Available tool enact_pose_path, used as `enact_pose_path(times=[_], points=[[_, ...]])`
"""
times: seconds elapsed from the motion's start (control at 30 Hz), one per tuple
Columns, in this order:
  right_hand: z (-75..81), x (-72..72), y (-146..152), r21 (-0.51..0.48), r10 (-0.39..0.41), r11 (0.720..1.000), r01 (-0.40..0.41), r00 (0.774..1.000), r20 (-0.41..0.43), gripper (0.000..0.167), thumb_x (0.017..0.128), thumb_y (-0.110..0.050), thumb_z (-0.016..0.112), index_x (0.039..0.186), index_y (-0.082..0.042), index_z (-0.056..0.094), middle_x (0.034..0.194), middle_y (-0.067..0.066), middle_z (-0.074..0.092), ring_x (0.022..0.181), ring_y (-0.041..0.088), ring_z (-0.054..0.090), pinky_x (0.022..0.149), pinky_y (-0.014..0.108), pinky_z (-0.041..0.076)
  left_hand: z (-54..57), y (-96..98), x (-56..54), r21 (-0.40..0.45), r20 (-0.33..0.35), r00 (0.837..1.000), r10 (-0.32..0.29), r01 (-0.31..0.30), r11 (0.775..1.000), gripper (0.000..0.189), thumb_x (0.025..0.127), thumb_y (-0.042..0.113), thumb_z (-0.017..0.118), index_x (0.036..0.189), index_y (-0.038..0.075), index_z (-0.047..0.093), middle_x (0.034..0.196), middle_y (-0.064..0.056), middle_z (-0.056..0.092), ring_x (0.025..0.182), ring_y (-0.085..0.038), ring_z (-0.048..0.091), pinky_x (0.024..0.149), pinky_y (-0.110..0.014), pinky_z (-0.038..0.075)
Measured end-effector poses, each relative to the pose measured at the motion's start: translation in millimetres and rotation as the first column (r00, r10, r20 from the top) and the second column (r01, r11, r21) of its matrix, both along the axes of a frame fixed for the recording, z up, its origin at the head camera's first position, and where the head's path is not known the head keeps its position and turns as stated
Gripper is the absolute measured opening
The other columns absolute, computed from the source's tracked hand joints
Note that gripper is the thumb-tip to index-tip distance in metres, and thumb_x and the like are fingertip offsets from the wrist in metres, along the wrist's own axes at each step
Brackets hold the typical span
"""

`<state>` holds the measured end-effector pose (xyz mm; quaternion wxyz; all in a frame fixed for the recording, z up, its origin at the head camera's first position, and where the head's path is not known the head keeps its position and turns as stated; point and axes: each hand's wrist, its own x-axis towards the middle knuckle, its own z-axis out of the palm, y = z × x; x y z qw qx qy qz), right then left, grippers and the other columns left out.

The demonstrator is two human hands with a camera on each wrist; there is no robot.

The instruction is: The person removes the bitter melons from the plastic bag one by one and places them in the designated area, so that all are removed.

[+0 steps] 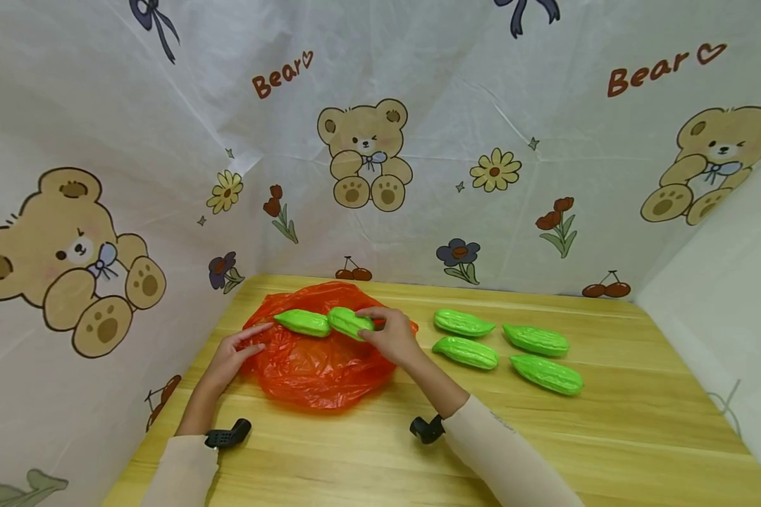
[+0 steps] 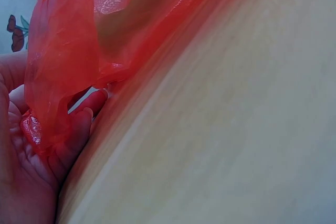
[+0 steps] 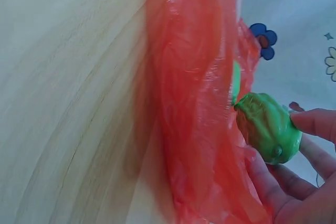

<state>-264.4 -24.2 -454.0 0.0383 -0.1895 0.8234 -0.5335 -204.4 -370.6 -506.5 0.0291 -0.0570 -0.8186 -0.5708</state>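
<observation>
A crumpled red plastic bag (image 1: 317, 366) lies spread on the table's left side. On it rests a bright green bitter melon (image 1: 304, 322), with its tip toward the left. My right hand (image 1: 390, 336) grips another bitter melon (image 1: 349, 322) by its right end, between thumb and fingers, just over the bag. In the right wrist view this melon (image 3: 268, 127) is beside the bag's red wall (image 3: 194, 98). At the bag's left edge, my left hand (image 1: 228, 359) touches the plastic with fingers extended and thumb apart. The left wrist view shows a fold of plastic (image 2: 63, 66) across its palm.
To the right of the bag, several more bitter melons (image 1: 535, 339) lie in two rows on the wooden table (image 1: 647, 415). A white cloth printed with bears (image 1: 431, 211) hangs behind and on the left. A thin cable (image 1: 726, 405) shows at the far right.
</observation>
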Motion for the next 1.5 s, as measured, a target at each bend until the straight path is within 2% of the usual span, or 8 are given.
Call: enact_pose_path(times=[0.27, 0.5, 0.77, 0.97, 1.1, 1.2, 1.4, 1.5], points=[[10.8, 11.1, 20, -0.099, 0.049, 0.994, -0.047, 0.999, 0.018, 0.034, 0.087, -0.004, 0.078, 0.119, -0.014, 0.076, 0.116, 0.008, 0.069, 0.094, 0.030, 0.066, 0.070, 0.030, 0.058, -0.7, -0.5, -0.9, 0.001, 0.000, 1.000, 0.000, 0.000, 1.000, 0.044, 0.100, 0.002, 0.059, 0.143, -0.007, 0.053, 0.152, -0.027, 0.044, 0.146, -0.046, 0.028, 0.117, -0.066, 0.018], [20.1, 22.0, 39, -0.160, 0.075, 0.985, -0.067, 0.996, 0.049, 0.036, 0.088, -0.005, 0.078, 0.121, -0.018, 0.076, 0.119, 0.006, 0.069, 0.096, 0.028, 0.065, 0.075, 0.043, 0.061, 1.4, 0.5, 0.7, -0.011, 0.015, 1.000, 0.005, -0.005, 1.000, 0.045, 0.100, 0.002, 0.059, 0.144, -0.007, 0.052, 0.152, -0.028, 0.043, 0.146, -0.046, 0.028, 0.117, -0.066, 0.019], [30.2, 33.3, 64, -0.174, 0.107, 0.979, -0.102, 0.994, 0.019, 0.033, 0.089, -0.011, 0.078, 0.120, -0.022, 0.077, 0.123, -0.001, 0.069, 0.101, 0.028, 0.063, 0.070, 0.039, 0.059, 3.7, -0.7, -1.9, -0.021, 0.008, 1.000, 0.015, -0.015, 1.000, 0.044, 0.101, 0.002, 0.058, 0.143, -0.006, 0.053, 0.152, -0.026, 0.045, 0.145, -0.045, 0.030, 0.117, -0.064, 0.022], [28.8, 42.7, 80, -0.144, 0.119, 0.983, -0.117, 0.993, 0.005, 0.032, 0.089, -0.013, 0.079, 0.118, -0.025, 0.077, 0.123, -0.003, 0.070, 0.104, 0.029, 0.062, 0.073, 0.038, 0.058, 2.9, 0.7, -0.2, -0.049, 0.024, 1.000, 0.018, -0.017, 0.999, 0.043, 0.101, 0.004, 0.058, 0.144, -0.004, 0.053, 0.152, -0.024, 0.046, 0.146, -0.042, 0.032, 0.118, -0.056, 0.027], [27.7, 47.7, 90, -0.114, 0.118, 0.987, -0.117, 0.993, 0.004, 0.031, 0.089, -0.016, 0.079, 0.119, -0.026, 0.077, 0.121, -0.003, 0.070, 0.104, 0.029, 0.060, 0.076, 0.036, 0.056, 1.3, 1.3, 1.9, -0.030, 0.020, 1.000, 0.019, -0.018, 0.999, 0.043, 0.101, 0.003, 0.058, 0.143, -0.006, 0.053, 0.151, -0.026, 0.046, 0.146, -0.044, 0.030, 0.117, -0.062, 0.023], [26.3, 51.1, 99, -0.106, 0.132, 0.986, -0.131, 0.991, 0.004, 0.031, 0.090, -0.017, 0.079, 0.120, -0.024, 0.076, 0.120, -0.001, 0.070, 0.103, 0.029, 0.059, 0.074, 0.035, 0.055, 0.7, 1.6, 2.9, -0.021, 0.017, 1.000, 0.017, -0.016, 1.000, 0.043, 0.101, 0.003, 0.058, 0.143, -0.007, 0.053, 0.151, -0.027, 0.045, 0.146, -0.046, 0.029, 0.117, -0.065, 0.021], [18.1, 55.1, 117, -0.111, 0.165, 0.980, -0.165, 0.986, -0.005, 0.033, 0.090, -0.016, 0.078, 0.123, -0.020, 0.075, 0.125, 0.002, 0.069, 0.105, 0.031, 0.060, 0.071, 0.029, 0.057, 2.0, 2.0, 1.3, -0.027, 0.017, 1.000, 0.014, -0.014, 1.000, 0.044, 0.101, 0.003, 0.058, 0.143, -0.007, 0.052, 0.152, -0.027, 0.045, 0.145, -0.045, 0.030, 0.117, -0.066, 0.021], [12.3, 56.8, 125, -0.116, 0.181, 0.977, -0.180, 0.984, -0.003, 0.033, 0.091, -0.014, 0.078, 0.123, -0.019, 0.075, 0.128, 0.003, 0.068, 0.107, 0.030, 0.060, 0.071, 0.031, 0.059, -0.6, 0.3, -1.4, -0.020, 0.019, 1.000, 0.015, -0.014, 1.000, 0.044, 0.101, 0.002, 0.058, 0.144, -0.006, 0.052, 0.152, -0.027, 0.045, 0.145, -0.045, 0.029, 0.118, -0.063, 0.022]])
